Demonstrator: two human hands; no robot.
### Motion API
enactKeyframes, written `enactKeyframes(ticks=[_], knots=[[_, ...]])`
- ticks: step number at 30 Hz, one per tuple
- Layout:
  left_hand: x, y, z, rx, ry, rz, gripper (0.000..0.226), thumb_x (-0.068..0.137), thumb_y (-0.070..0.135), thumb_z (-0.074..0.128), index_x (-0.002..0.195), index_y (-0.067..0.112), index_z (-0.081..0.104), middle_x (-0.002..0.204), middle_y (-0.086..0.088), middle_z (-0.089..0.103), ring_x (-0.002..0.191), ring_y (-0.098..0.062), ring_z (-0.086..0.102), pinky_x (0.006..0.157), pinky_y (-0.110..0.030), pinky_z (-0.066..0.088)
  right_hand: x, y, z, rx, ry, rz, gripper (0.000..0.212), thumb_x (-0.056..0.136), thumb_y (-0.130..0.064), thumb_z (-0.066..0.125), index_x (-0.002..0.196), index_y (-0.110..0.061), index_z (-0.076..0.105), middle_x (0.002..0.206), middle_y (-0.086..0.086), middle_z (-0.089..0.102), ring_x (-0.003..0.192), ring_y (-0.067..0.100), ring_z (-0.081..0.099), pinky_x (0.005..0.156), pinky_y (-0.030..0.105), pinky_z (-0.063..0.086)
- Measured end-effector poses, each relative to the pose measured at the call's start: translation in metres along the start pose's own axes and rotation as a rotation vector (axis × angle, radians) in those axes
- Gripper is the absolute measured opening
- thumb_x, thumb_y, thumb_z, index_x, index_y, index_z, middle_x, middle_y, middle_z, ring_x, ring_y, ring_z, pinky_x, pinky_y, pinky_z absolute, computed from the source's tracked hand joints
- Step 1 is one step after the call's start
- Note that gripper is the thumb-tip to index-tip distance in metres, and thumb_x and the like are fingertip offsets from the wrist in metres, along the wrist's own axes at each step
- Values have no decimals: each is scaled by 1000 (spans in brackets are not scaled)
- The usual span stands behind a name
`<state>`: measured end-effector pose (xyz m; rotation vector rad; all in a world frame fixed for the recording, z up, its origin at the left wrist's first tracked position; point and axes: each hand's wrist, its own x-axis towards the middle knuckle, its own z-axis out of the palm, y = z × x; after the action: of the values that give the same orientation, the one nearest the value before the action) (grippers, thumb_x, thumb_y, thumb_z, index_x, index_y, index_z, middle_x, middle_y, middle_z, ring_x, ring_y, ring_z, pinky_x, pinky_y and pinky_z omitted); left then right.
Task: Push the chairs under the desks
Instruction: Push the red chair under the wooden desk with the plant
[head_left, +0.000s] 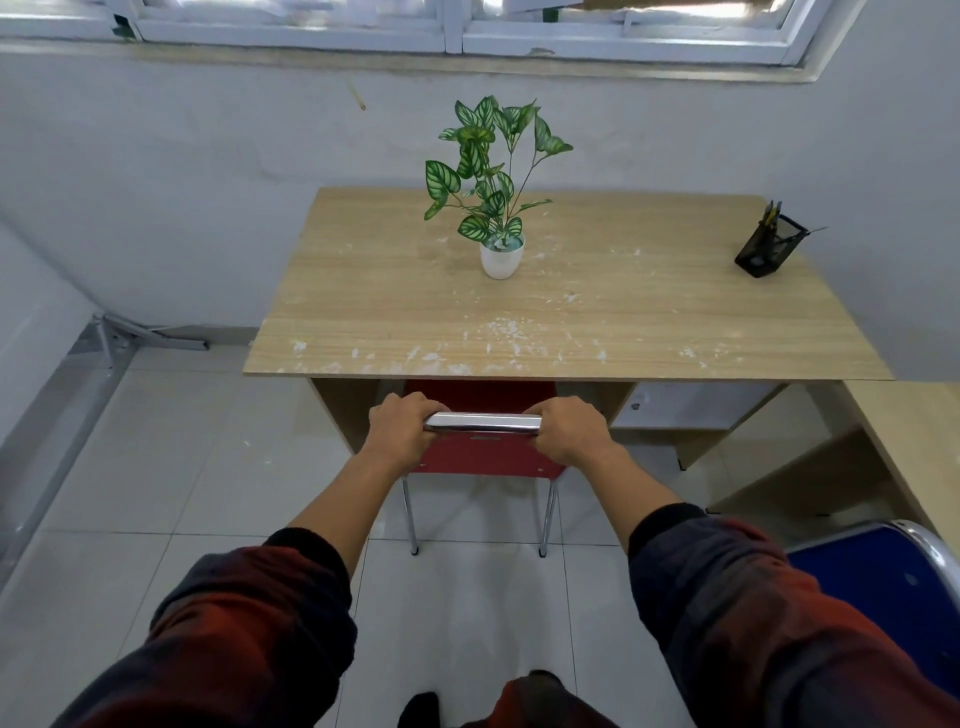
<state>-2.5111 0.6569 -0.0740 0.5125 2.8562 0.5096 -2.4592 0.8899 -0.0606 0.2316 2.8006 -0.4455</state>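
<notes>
My left hand (402, 423) and right hand (563, 426) each curl tight round the chrome top rail of the red metal-legged chair (485, 454), spaced apart to steer it straight; its seat already sits under the light wooden table (363, 312).

potted plant (496, 208) (white pot), pen holder (770, 245)

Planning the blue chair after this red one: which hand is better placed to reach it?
Probably the right hand. The blue chair sits at the person's right, beside that forearm, while the left hand is on the far side. Both hands now grip the red chair by its top rail.
</notes>
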Motion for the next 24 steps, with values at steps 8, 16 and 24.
enactKeyframes(ticks=[8, 16, 24], knots=[[13, -4, -1, -19, -8, 22, 28, 93, 28, 64, 118, 42, 68, 109, 5, 63, 105, -25, 51, 81, -39, 41, 9, 3, 1, 2, 26, 21, 42, 80, -20, 62, 115, -40, 70, 97, -7, 73, 87, 18, 65, 70, 28, 52], [2, 10, 4, 55, 2, -101, 49, 87, 30, 71, 133, 33, 54, 154, -6, 27, 144, -33, 11, 113, -50, 15, 4, 5, 5, -12, -4, 62, 61, 82, -36, 71, 139, -31, 49, 131, 7, 48, 124, 32, 43, 101, 50, 40], [-29, 21, 16, 21, 32, -224, 88, 92, 30, 62, 156, 23, 1, 161, -14, -16, 147, -43, -15, 117, -57, 9, -17, 2, 12, 100, 38, 132, 63, 82, -40, 72, 139, -29, 47, 136, 8, 42, 127, 33, 37, 105, 52, 39]])
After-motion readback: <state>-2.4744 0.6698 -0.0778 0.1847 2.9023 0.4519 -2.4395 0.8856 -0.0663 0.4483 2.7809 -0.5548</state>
